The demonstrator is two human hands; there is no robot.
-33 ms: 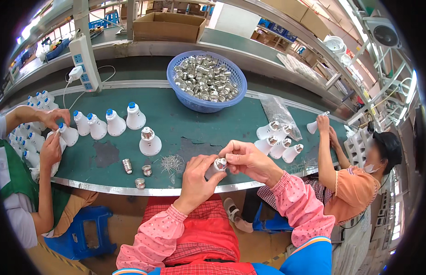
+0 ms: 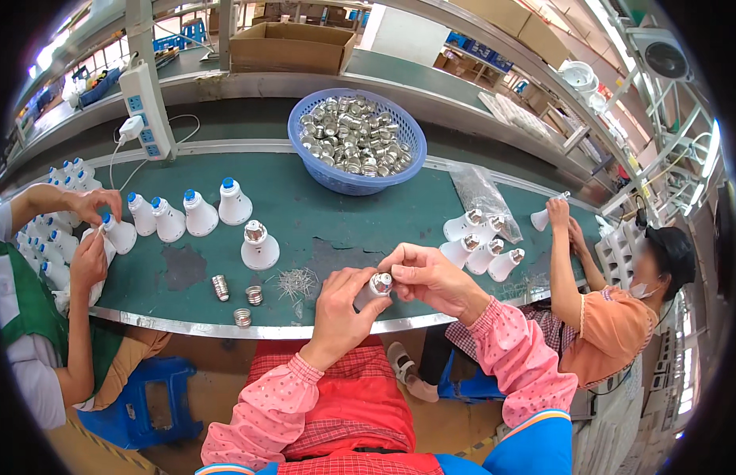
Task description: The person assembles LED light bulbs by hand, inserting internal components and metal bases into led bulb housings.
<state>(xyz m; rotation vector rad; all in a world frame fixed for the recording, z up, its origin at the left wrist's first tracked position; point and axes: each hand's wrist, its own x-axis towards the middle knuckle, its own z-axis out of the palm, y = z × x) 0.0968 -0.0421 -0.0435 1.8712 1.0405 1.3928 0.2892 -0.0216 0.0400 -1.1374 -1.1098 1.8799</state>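
Note:
My left hand [image 2: 344, 307] is wrapped round a white light bulb [image 2: 368, 298] above the table's front edge. The bulb's silver screw cap [image 2: 381, 283] points up. Beside the cap, the thumb and forefinger of my right hand [image 2: 423, 275] are pinched together; whatever sits between them is too small to make out. To the left of my hands lies a loose pile of thin metal pins [image 2: 296, 283]. Loose screw caps [image 2: 220, 286] lie further left on the green table [image 2: 368, 229]. Behind them a capped white bulb [image 2: 259, 247] stands upright.
A blue basket [image 2: 357, 184] full of screw caps stands at the back. Bulbs with blue tops [image 2: 200, 214] line the left; capped bulbs [image 2: 484, 255] stand at right beside a clear plastic bag [image 2: 480, 194]. Co-workers' hands [image 2: 89, 245] are busy at both sides. A power strip [image 2: 146, 111] is mounted back left.

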